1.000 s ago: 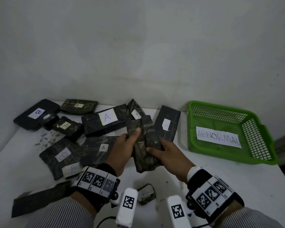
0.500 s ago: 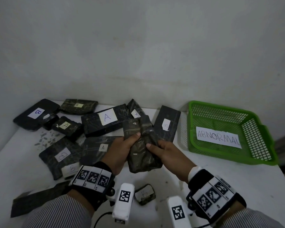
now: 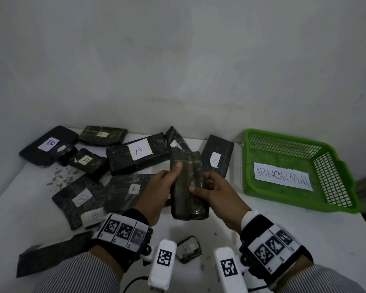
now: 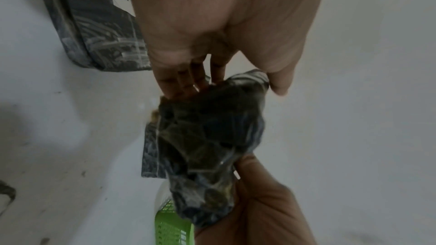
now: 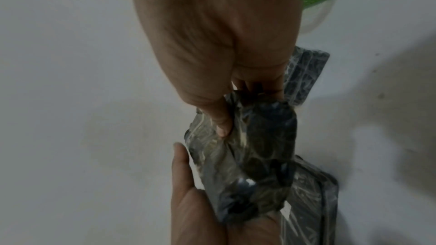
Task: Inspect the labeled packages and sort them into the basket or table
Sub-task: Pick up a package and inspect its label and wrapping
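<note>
now | 1 package (image 3: 188, 187) in both hands | 1 basket (image 3: 300, 206) | 1 table (image 3: 283, 240)

Dim flat light, soft shadows, blurred wrist views

dark crinkled package (image 3: 188, 187), green mesh basket (image 3: 300, 205), white table (image 3: 283, 233)

Left hand (image 3: 156, 192) and right hand (image 3: 218, 194) gripping a dark wrapped package (image 3: 187, 185) upright above a white table (image 3: 283, 235), labelled A and B packages (image 3: 135, 156) scattered behind, green basket (image 3: 300, 205) labelled ABNORMAL at right
</note>
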Demonstrator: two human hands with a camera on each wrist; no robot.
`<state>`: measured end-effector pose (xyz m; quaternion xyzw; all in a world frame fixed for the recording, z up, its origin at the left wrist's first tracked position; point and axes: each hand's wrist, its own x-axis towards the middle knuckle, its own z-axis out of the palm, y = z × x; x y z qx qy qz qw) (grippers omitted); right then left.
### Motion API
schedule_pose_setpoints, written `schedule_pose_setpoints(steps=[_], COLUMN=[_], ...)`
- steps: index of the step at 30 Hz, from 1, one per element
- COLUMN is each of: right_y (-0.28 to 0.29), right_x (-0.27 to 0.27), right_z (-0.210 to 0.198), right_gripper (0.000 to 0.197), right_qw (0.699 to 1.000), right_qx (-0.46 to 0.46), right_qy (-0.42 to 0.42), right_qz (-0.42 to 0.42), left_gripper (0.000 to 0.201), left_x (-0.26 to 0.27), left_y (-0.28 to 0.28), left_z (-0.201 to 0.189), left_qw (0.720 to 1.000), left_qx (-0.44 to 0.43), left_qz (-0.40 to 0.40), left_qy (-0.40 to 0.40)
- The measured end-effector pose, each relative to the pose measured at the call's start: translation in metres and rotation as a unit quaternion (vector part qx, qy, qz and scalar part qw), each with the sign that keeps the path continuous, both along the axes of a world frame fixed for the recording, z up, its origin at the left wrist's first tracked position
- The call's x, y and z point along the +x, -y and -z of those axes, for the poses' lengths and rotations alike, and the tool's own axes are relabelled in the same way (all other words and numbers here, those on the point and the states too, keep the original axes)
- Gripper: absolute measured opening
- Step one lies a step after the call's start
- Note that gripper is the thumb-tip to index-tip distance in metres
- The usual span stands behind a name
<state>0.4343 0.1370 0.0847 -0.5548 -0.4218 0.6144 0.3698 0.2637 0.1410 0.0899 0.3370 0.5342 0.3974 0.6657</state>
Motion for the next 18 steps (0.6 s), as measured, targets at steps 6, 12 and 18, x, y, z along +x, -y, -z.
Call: schedule_pose_setpoints(steps=[6, 12, 18], right_y=[-0.001, 0.004, -0.001], right_x=[0.002, -0.001, 0.002], right_z=[-0.002, -0.012, -0.006], right_gripper=[0.025, 0.041, 0.028], right_qw=[0.999, 0.992, 0.995], right_qx=[-0.028, -0.043, -0.027], right_qy=[-0.009, -0.032, 0.005], right_qz=[-0.024, -0.113, -0.092], left_gripper=[0.044, 0.043, 0.045], left_x=[-0.004, 0.003, 0.009], left_y=[-0.001, 0.0, 0.0], left_z=[0.001, -0.001, -0.004], left_qw=[1.0, 0.999, 0.998], left_qx=[-0.013, 0.008, 0.035], left_qz=[-0.015, -0.036, -0.016], left_qy=[-0.015, -0.015, -0.049])
